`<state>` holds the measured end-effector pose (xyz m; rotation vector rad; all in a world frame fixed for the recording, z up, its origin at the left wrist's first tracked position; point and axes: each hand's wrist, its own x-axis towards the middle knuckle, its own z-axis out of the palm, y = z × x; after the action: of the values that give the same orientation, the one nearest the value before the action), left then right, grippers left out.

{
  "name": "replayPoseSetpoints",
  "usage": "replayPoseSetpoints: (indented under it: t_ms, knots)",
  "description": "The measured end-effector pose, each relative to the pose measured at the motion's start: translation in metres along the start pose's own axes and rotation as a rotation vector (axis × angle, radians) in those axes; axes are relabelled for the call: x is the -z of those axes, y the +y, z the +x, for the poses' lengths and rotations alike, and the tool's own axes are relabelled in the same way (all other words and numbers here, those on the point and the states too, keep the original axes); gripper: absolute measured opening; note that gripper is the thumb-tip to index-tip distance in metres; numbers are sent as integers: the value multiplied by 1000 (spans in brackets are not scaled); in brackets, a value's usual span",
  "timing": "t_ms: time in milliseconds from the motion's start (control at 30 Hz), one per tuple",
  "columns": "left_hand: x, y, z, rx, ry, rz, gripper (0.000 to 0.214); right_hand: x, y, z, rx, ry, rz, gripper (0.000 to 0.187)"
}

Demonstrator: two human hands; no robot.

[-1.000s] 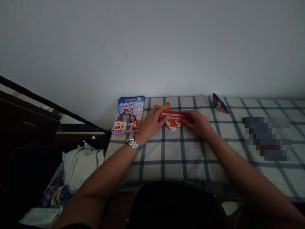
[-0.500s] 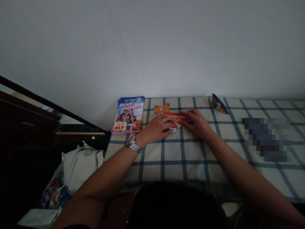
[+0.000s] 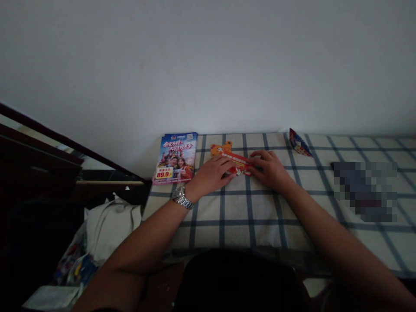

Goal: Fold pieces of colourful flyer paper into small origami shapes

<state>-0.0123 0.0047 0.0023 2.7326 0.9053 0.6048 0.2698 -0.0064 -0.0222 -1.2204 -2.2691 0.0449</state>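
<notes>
Several blue-and-pink printed flyers (image 3: 177, 149) lie stacked left of the red folded flyer (image 3: 234, 159), itself on the checked cloth (image 3: 238, 210). Just at its left end is the left hand (image 3: 208, 174), fingers bent over the paper with the thumb near the lower edge, a partly closed hold. The orange bear figure (image 3: 216, 150) sits right behind its left part. At its right end the right hand (image 3: 269, 170) has thumb and fingertips closed in a pinch. Well to its right stands a folded paper piece (image 3: 299, 144). The step looks like folding: best to pin one end firmly, match the edges before pressing, then run a fingertip along the crease, since soft cloth beneath probably gives poor backing.
</notes>
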Motion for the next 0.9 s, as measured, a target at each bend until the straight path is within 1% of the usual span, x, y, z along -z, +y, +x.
replayPoseSetpoints:
  t_ms: [100, 267, 467, 600, 767, 900]
  knots:
    - [-1, -3, 0, 39, 21, 27, 29, 3, -4, 0, 34, -20, 17, 22]
    - [-1, -5, -1, 45, 46, 60, 24, 7, -10, 1, 89, -69, 91, 21]
    - [-2, -6, -2, 51, 41, 48, 28, 7, -13, 1, 65, -93, 137, 22]
    - [-2, -6, -1, 42, 42, 14, 25, 8, -12, 3, 70, -102, 153, 24]
    - [-2, -4, -1, 3, 1, -53, 20, 9, -12, 4, 87, -104, 177, 32]
    - [-2, 3, 0, -41, -60, -72, 23, 7, -12, 5, 105, -96, 176, 37]
